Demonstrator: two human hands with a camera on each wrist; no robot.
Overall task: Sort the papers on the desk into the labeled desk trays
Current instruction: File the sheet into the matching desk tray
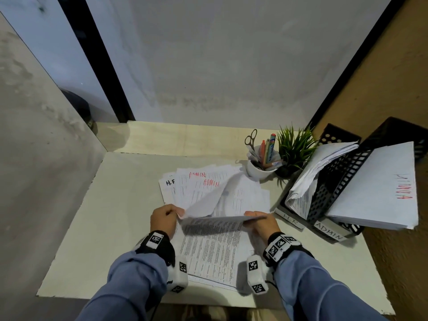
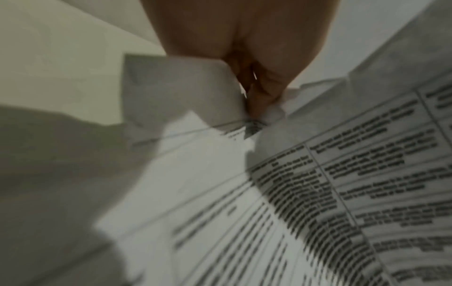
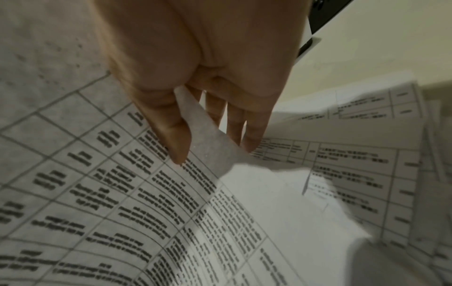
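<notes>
A printed sheet (image 1: 215,221) is lifted off the paper stack (image 1: 208,253) at the desk's near middle. My left hand (image 1: 176,213) pinches its left corner, along with a curled blank-backed sheet (image 1: 206,201). My right hand (image 1: 251,215) pinches its right edge between thumb and fingers. The left wrist view shows the left hand (image 2: 257,108) gripping a crumpled corner of the sheet (image 2: 354,183). In the right wrist view the right hand (image 3: 215,154) holds the sheet (image 3: 122,193). Behind lie spread papers (image 1: 196,184) marked ADMIN and H.R. The HR tray (image 1: 290,219) and ADMIN tray (image 1: 328,230), both holding papers, stand at the right.
A white cup (image 1: 261,169) with scissors and pens and a small green plant (image 1: 294,149) stand behind the papers, left of the trays. Bare desk (image 1: 115,216) lies to the left. Walls enclose the desk at the back and left.
</notes>
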